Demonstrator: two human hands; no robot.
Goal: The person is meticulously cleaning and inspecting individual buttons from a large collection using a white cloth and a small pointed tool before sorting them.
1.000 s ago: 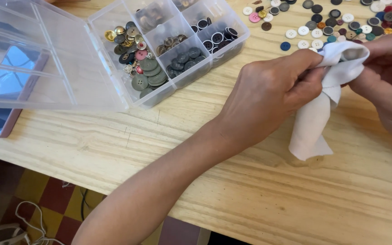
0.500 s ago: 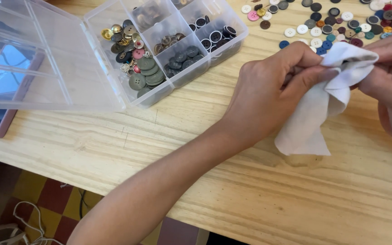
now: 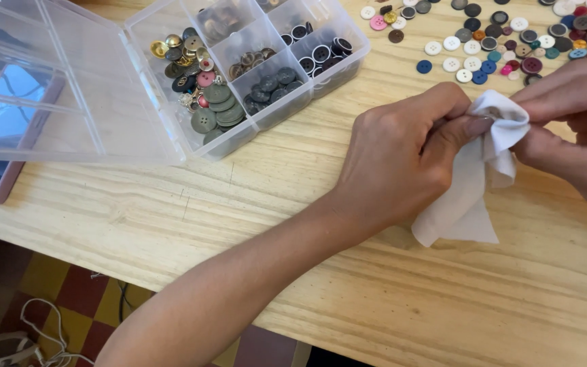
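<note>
Head view shows two hands over a wooden desk. Left hand has its fingers curled tight, thumb pinching a white cloth. Right hand, at the right edge, pinches the same cloth from the other side. A small white button peeks out of the cloth top, squeezed between both hands.

The button could slip out and roll into the pile of loose buttons near the far right corner (then it is hard to find again). That might happen if the pinch gets loose while rubbing.

A clear box of sorted buttons sits near the far left.

Compared with half a second ago, the cloth hangs more bunched, and both hands sit a bit lower and closer.
</note>
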